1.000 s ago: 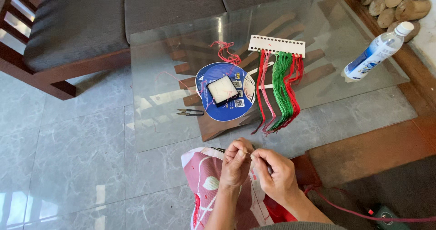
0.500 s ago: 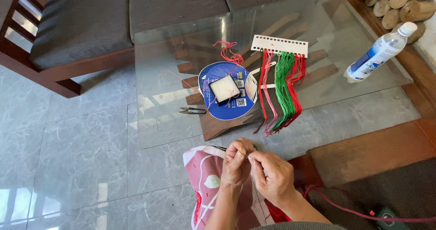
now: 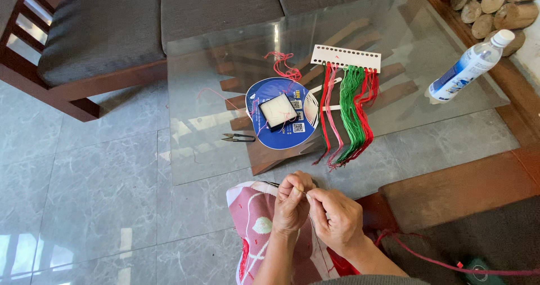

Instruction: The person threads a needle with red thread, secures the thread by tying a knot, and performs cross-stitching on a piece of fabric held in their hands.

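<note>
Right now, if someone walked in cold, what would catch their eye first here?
Probably the bright fan of red and green threads hanging from a white punched card on the glass table. Next, at the bottom, the left hand and right hand pinched together over pink patterned fabric.

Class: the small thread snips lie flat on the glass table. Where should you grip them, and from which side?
Probably from above, pinching the looped handle end of the thread snips between the fingers. They lie flat with the points toward the left, so the rounded right end, nearer the blue round card, looks the safer hold.

place: home living room | signs: cushioned wooden sofa, glass coffee table, tiled floor
</note>
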